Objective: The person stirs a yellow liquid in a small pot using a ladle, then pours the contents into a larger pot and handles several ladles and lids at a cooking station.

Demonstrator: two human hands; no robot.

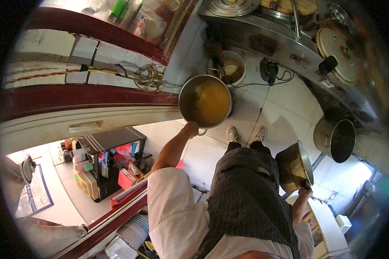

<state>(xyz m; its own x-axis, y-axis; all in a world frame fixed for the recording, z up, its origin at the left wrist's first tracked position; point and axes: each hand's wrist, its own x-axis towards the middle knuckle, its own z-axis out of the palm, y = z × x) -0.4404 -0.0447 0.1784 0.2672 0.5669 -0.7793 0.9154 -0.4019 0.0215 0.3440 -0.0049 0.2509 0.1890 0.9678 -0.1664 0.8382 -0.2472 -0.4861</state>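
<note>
My left hand (190,129) is closed at the near edge of a large steel stockpot (182,103), beside its loop handle. Cloudy yellow-brown liquid (212,102) fills much of that pot. On my right side, my right hand (303,194) grips a second metal pot (291,166) by the near end of its rim. This pot hangs tilted beside my dark striped apron (250,194), its mouth turned to the right. What it contains is hidden from here.
A white bucket (240,60) stands behind the stockpot. An empty-looking deep pot (343,140) sits at the right, below the steel stove counter (268,41). A black device with a cord (269,71) lies on the tiled floor. At left is a window frame (116,101).
</note>
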